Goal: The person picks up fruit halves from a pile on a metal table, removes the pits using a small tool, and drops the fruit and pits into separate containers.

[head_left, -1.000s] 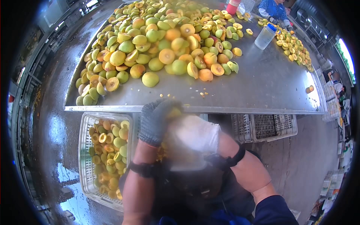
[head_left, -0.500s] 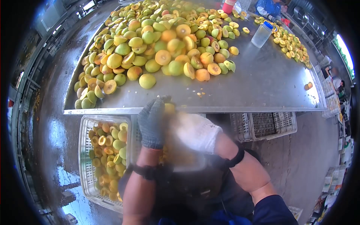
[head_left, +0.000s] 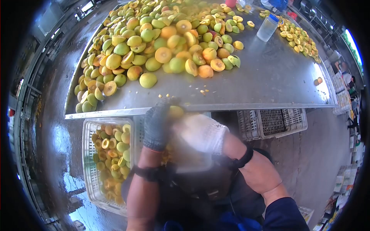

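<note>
Holding a yellow fruit (head_left: 175, 112) just over the near edge of the steel table (head_left: 269, 77), the left hand (head_left: 156, 125), in a grey glove, is curled closed around it. The right hand (head_left: 201, 133), in a white glove, meets the fruit from the other side; blur hides whether its fingers are closed. The pile of fruit (head_left: 154, 42) lies within arm's reach, and the white basket (head_left: 108, 120) of halves stands below the edge, probably so pieces can drop straight in.
</note>
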A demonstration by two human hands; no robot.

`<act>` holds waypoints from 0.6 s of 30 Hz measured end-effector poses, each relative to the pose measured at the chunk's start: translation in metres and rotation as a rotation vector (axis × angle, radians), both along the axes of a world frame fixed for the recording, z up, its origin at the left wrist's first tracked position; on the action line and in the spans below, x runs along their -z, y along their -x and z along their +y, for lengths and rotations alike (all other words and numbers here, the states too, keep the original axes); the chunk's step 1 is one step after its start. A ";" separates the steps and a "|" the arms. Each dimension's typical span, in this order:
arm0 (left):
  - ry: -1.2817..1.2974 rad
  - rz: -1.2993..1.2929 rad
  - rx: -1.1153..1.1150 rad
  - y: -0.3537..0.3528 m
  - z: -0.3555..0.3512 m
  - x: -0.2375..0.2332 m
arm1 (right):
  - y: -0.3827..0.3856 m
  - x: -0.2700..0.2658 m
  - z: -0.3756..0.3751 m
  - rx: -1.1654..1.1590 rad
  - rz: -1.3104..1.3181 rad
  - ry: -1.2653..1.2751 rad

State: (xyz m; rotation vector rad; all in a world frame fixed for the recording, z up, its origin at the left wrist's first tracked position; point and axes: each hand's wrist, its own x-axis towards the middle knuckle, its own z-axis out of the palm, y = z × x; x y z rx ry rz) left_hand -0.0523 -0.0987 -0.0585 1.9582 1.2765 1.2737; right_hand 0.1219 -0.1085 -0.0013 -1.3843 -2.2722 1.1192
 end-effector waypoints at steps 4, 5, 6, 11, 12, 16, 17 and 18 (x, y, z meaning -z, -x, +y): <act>-0.059 -0.054 -0.112 -0.012 0.003 -0.012 | -0.008 -0.002 0.008 0.014 0.093 0.036; 0.130 -0.269 -0.136 -0.021 -0.010 -0.021 | -0.009 0.007 0.004 -0.009 0.150 -0.005; 0.296 -0.486 -0.157 -0.023 -0.016 -0.030 | -0.010 0.009 0.004 -0.041 0.207 -0.068; 0.323 -0.383 0.162 -0.001 -0.014 -0.043 | -0.024 -0.045 0.003 -0.245 -0.028 0.066; 0.344 -0.395 0.207 -0.003 -0.014 -0.040 | -0.025 -0.039 0.001 -0.237 0.044 -0.021; 0.225 -0.359 0.067 -0.007 -0.006 -0.021 | -0.018 -0.030 -0.003 -0.024 0.132 0.210; 0.230 -0.357 0.027 -0.002 -0.002 -0.007 | -0.025 -0.039 -0.005 -0.025 0.197 0.431; 0.248 -0.397 0.013 0.002 -0.003 -0.003 | -0.028 -0.038 -0.007 -0.077 0.160 0.497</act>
